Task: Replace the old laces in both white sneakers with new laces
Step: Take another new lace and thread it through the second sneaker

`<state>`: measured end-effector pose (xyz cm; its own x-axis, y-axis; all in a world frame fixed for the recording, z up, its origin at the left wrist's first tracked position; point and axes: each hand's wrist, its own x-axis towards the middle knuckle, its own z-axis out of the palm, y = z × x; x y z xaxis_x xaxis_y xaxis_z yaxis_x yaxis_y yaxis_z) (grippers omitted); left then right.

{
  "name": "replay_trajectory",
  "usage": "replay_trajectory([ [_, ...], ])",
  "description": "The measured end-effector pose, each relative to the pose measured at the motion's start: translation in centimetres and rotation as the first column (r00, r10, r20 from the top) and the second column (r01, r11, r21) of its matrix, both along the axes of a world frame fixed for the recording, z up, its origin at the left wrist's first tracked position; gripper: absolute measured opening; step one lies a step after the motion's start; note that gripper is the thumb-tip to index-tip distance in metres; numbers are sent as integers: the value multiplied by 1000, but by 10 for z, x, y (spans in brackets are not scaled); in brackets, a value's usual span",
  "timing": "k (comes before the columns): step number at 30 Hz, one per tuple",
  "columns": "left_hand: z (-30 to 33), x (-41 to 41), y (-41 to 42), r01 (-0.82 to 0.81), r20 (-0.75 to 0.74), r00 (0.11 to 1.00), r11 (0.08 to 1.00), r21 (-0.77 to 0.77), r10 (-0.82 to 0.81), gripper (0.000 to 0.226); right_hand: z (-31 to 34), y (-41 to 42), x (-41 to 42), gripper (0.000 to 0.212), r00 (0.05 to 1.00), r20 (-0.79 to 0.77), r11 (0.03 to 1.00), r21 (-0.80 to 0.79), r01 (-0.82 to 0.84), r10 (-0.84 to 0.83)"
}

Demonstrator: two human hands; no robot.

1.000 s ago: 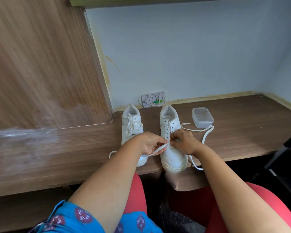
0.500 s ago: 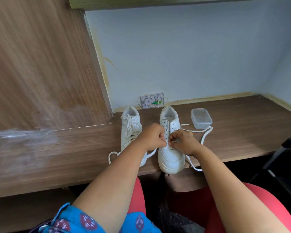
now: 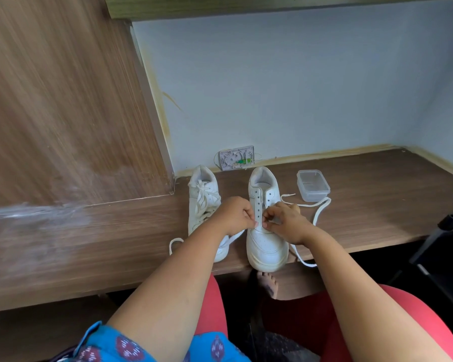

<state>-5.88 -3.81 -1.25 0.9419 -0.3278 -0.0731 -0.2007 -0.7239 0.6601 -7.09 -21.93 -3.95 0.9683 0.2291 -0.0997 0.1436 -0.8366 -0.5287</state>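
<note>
- Hiding the lowest eyelets of the right-hand white leather sneaker (image 3: 266, 241), both hands meet over its tongue, so the threading point itself cannot be made out.
- The left hand (image 3: 234, 216) is curled into a loose fist, thumb and forefinger pinched at the sneaker's left eyelet row; it seems to grip the flat white lace (image 3: 318, 212), though the piece between the fingertips is too small to confirm.
- The right hand (image 3: 285, 222) mirrors it, fingers bent and tips pressed together just beside the left hand's, pinching at the right eyelet row.
- That lace loops out from under the right hand, across the brown wooden desk (image 3: 377, 205), with one strand hanging over the front edge.
- The left-hand white sneaker (image 3: 203, 202) stands just beside, fully laced, its toe hidden by the left forearm; a lace end curls on the desk near it.
- A small clear plastic lidded box (image 3: 313, 185) sits behind the lace loop, near the wall.
- A white wall socket plate (image 3: 236, 157) sits behind the shoes, its details blurred.
</note>
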Motion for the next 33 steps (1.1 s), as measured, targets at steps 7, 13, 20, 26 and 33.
replay_trajectory([
  [7,2,-4,-2,-17,-237,971,999,27,23,17,-4,4,1,30,964,249,996,26,83,-87],
  [13,6,-9,1,-105,-388,920,990,-95,61,24,-5,6,3,23,938,320,982,171,78,-130],
  [20,32,-18,7,-153,-395,919,935,-320,15,25,12,5,0,47,942,326,992,114,49,-84],
  [26,64,-27,10,-101,-217,976,845,-525,-18,24,49,32,-19,4,918,380,924,300,-236,111],
  [33,78,-28,18,-176,-228,973,692,-700,16,25,14,1,0,32,935,276,968,-53,245,-222],
])
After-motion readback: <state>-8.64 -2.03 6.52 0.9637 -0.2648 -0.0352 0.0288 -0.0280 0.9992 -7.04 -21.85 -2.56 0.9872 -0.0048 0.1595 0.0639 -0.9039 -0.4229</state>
